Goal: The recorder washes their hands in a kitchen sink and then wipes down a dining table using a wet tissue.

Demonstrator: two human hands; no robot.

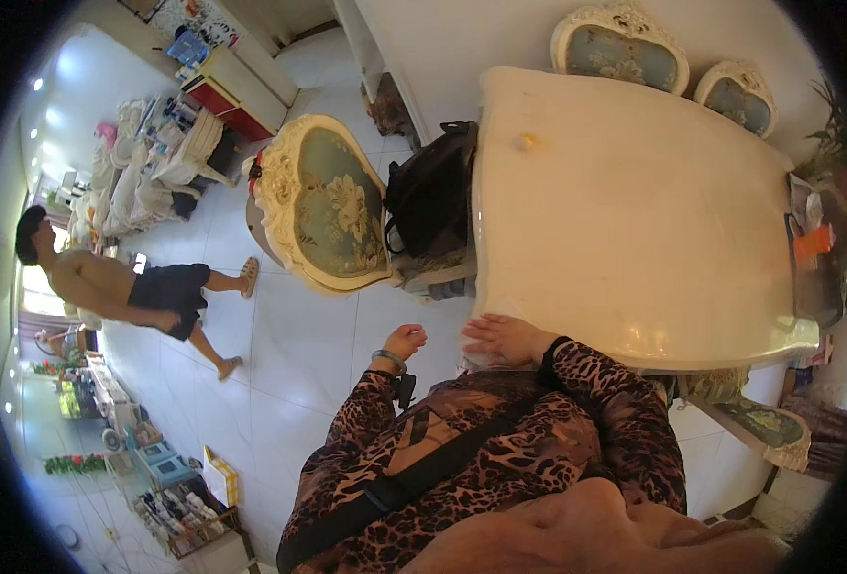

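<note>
My left hand (404, 341) is raised over the tiled floor, left of the table corner. Its fingers are loosely curled and nothing shows in them; a pale bangle circles the wrist. My right hand (507, 340) lies flat, fingers apart, at the near left corner of a cream-white table (646, 215) with a glossy top. It holds nothing that I can see, and the fingertips are slightly blurred. Far from both hands, a small yellowish object (526, 142) sits near the table's back left corner.
An ornate upholstered chair (341, 204) holds a black bag (434, 194) against the table's left edge. More carved chairbacks (620, 57) stand along the far side. A clear container (821, 251) sits at the right edge. Across the tiled floor (301, 344), a person (115, 287) is mid-stride.
</note>
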